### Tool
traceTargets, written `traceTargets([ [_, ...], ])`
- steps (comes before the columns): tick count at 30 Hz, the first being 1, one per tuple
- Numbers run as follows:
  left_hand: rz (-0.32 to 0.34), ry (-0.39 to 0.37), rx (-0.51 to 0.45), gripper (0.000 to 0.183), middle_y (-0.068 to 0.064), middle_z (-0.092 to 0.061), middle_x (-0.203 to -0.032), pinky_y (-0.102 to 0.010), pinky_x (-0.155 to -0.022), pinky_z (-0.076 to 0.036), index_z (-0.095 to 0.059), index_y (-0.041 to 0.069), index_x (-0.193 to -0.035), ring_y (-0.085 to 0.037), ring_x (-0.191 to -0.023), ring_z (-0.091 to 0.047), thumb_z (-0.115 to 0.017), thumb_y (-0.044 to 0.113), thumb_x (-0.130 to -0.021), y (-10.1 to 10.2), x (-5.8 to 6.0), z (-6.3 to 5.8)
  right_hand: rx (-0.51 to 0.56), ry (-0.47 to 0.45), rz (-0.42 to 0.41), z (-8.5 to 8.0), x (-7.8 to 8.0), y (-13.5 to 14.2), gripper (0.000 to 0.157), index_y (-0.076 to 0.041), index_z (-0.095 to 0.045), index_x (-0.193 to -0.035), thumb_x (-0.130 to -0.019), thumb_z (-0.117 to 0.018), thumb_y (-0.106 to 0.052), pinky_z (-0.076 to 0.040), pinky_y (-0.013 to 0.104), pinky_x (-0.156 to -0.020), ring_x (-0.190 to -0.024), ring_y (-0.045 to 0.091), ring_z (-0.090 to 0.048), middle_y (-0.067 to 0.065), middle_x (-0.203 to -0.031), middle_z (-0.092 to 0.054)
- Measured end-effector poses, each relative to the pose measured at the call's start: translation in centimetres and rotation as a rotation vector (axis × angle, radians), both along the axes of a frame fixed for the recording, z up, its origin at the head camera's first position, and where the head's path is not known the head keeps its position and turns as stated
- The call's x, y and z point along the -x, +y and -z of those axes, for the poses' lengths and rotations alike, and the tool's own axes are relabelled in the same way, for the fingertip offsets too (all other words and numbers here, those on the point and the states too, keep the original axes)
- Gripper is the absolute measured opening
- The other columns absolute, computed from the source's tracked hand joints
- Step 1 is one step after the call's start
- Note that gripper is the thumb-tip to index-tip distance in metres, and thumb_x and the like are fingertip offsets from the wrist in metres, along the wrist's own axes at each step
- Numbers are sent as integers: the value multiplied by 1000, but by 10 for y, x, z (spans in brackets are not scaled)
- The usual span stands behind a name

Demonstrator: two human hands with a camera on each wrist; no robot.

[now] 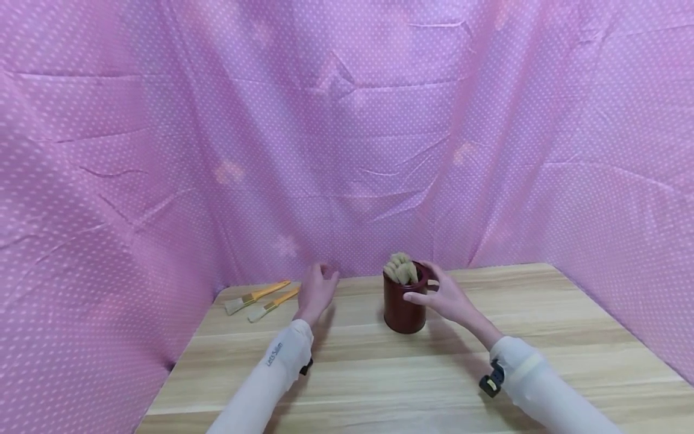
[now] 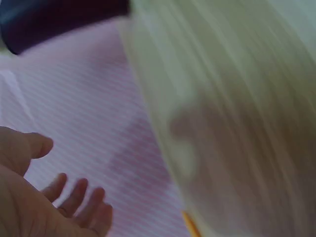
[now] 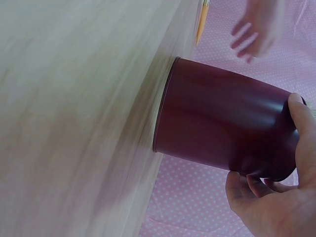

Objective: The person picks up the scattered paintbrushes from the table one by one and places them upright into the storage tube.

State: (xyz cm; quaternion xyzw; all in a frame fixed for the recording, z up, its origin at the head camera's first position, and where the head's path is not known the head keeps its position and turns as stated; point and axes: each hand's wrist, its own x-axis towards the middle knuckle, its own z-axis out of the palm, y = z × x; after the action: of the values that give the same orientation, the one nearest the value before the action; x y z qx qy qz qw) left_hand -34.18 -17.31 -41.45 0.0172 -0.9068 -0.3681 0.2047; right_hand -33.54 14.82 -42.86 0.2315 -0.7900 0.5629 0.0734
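A dark red mug (image 1: 404, 310) stands upright on the wooden table, with a beige, lumpy bundle (image 1: 401, 269) rising out of its mouth. My right hand (image 1: 447, 296) grips the mug from its right side near the rim. In the right wrist view, the thumb (image 3: 302, 116) lies along the upper end of the mug (image 3: 222, 121) and the other fingers curl at its side. My left hand (image 1: 317, 289) holds nothing and hovers over the back of the table, fingers loosely bent. Close to its left lie two flat paintbrushes with orange handles, a nearer brush (image 1: 271, 305) and a farther brush (image 1: 255, 296).
The pale wooden table (image 1: 352, 386) ends at the back against a pink dotted cloth (image 1: 347, 150), which also hangs along both sides. Black wrist devices, such as the right one (image 1: 492, 380), sit under the white sleeves.
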Motion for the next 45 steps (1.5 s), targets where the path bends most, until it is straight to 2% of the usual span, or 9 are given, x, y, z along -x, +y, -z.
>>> traceTargets([
  [4, -62, -151, 91, 61, -21, -50, -131, -63, -105, -32, -49, -1, -138, -42, -122, -45, -63, 42, -97, -21, 6, 14, 1, -2, -2, 1, 0, 0, 87, -11, -43, -149, -79, -91, -31, -53, 42, -95, -123, 39, -58, 15, -143, -51],
  [11, -107, -312, 161, 46, -19, -47, -124, -58, -95, -36, -56, 2, -119, -42, -111, -43, -62, 41, -96, -41, 10, 28, -1, 1, 1, 0, 0, 0, 86, -11, -43, -149, -79, -90, -31, -53, 43, -96, -123, 39, -57, 15, -143, -51],
  [16, -107, -419, 215, 66, -27, -41, -142, -65, -97, -36, -43, 1, -149, -53, -124, -37, -56, 38, -97, -44, 10, 30, -7, -13, 12, -1, 0, -1, 87, -12, -43, -149, -79, -91, -32, -53, 43, -96, -123, 39, -58, 14, -143, -52],
  [24, 25, -399, 247, 76, -29, -30, -154, -69, -109, -23, -34, -1, -156, -53, -136, -28, -61, 28, -91, -35, 8, 27, 7, 20, -1, 1, 4, -1, 87, -11, -44, -149, -79, -91, -30, -51, 49, -98, -125, 39, -56, 15, -143, -52],
  [33, 196, -386, 369, 43, -14, -51, -126, -63, -99, -36, -63, 4, -132, -40, -119, -46, -63, 28, -96, -22, 1, 18, 7, 13, -7, -1, 4, -1, 85, -12, -45, -147, -78, -91, -32, -53, 45, -96, -124, 37, -57, 13, -142, -53],
  [36, 150, -378, 315, 27, -8, -62, -107, -59, -95, -42, -70, 6, -114, -33, -102, -57, -61, 25, -97, -19, 1, 14, -4, 19, 0, -2, 4, -1, 85, -12, -46, -147, -78, -91, -32, -53, 45, -95, -123, 37, -58, 13, -141, -53],
  [40, 11, -402, 248, 19, -4, -65, -75, -52, -79, -48, -67, 8, -81, -24, -70, -58, -58, 17, -96, -19, 5, 10, -7, 17, -4, -3, 3, -2, 85, -12, -45, -148, -78, -91, -33, -53, 45, -96, -124, 38, -57, 14, -142, -53],
  [42, -50, -428, 283, 27, -4, -61, -67, -47, -71, -49, -63, 9, -69, -22, -62, -54, -58, 15, -95, -20, 8, 9, -10, 20, -5, -2, 2, -2, 85, -12, -45, -148, -79, -90, -33, -52, 46, -97, -125, 39, -56, 15, -143, -52],
  [45, -96, -455, 346, 28, -5, -58, -68, -41, -66, -49, -60, 11, -66, -20, -61, -52, -62, 15, -94, -25, 11, 10, -12, 33, 1, 0, 2, -2, 85, -11, -44, -148, -80, -90, -31, -50, 49, -98, -127, 39, -54, 16, -143, -52],
])
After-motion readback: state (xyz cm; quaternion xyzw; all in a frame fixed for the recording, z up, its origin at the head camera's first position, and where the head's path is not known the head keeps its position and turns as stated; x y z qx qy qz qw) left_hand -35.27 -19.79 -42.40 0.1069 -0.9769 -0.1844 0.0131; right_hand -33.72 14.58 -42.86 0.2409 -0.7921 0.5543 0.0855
